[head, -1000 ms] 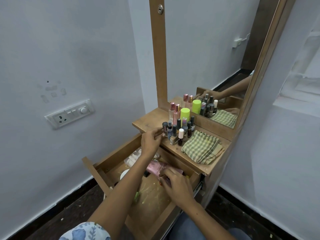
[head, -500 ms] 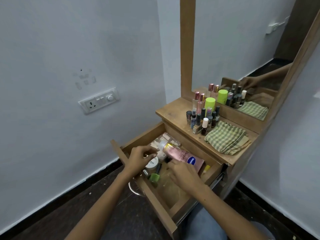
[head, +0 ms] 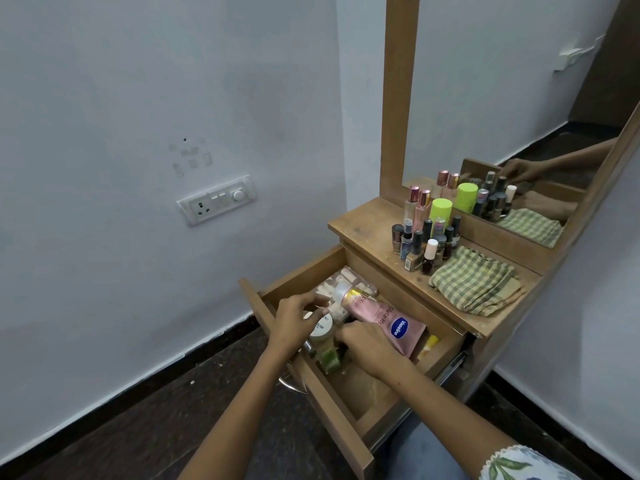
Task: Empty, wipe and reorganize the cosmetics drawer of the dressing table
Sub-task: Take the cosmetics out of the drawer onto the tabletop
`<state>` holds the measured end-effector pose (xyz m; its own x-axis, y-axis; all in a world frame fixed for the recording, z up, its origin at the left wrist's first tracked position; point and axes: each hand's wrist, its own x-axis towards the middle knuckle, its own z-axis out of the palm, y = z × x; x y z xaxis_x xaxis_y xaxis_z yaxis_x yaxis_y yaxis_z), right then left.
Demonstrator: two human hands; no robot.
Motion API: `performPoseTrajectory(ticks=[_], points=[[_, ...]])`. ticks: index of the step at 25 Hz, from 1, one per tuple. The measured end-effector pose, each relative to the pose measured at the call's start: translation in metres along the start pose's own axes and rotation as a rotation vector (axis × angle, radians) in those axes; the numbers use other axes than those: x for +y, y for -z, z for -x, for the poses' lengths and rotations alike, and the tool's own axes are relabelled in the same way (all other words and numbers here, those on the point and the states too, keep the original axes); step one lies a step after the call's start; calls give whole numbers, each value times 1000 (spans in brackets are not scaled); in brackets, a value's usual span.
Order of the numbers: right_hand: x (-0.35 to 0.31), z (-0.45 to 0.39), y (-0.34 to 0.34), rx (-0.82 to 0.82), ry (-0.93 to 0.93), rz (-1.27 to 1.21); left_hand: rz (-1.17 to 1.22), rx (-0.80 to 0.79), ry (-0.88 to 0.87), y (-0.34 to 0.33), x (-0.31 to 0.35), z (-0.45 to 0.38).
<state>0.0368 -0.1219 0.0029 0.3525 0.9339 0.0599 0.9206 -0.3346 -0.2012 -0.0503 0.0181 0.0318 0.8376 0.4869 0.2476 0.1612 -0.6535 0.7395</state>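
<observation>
In the open drawer [head: 346, 407] the pink tube [head: 379, 318] lies with its long axis from cap at ten o'clock to crimp at four. The right hand [head: 369, 344] apparently curls round its middle; the left hand [head: 294, 320] pinches near the cap.

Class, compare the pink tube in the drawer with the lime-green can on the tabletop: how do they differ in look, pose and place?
The pink tube lies on its side in the open drawer; the green can stands upright on the tabletop. The tube is flat and tapered with a silver cap; the can is a plain cylinder. The right hand touches the tube; nothing touches the can. Both are toiletries.
</observation>
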Motion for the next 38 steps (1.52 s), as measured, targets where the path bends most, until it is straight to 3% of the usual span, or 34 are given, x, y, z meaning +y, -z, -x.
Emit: performPoseTrajectory(ticks=[5,7,10,16,18,21,25,29,33,38], points=[[8,-5,33,241,-191,-465,162,-148,73,9,0,-3],[10,-10,48,291,-159,-604,242,-178,72,14,0,-5],[8,-16,57,341,-79,-625,339,-214,73,16,-2,-7],[-1,-16,51,390,-143,-916,246,-252,101,21,-10,-16],[-3,-16,42,437,-258,-951,203,-154,84,23,-7,-20],[-3,-17,22,416,-360,-831,259,54,145,25,-13,-29],[-19,-20,5,60,-120,-523,261,102,139,21,-22,-32],[-33,-30,-2,-126,48,-128,214,125,108,18,-21,-29],[-33,-29,-7,-152,32,-26,196,124,66,16,-21,-26],[-24,-17,-9,-44,-82,-6,158,100,73,14,-20,-27]])
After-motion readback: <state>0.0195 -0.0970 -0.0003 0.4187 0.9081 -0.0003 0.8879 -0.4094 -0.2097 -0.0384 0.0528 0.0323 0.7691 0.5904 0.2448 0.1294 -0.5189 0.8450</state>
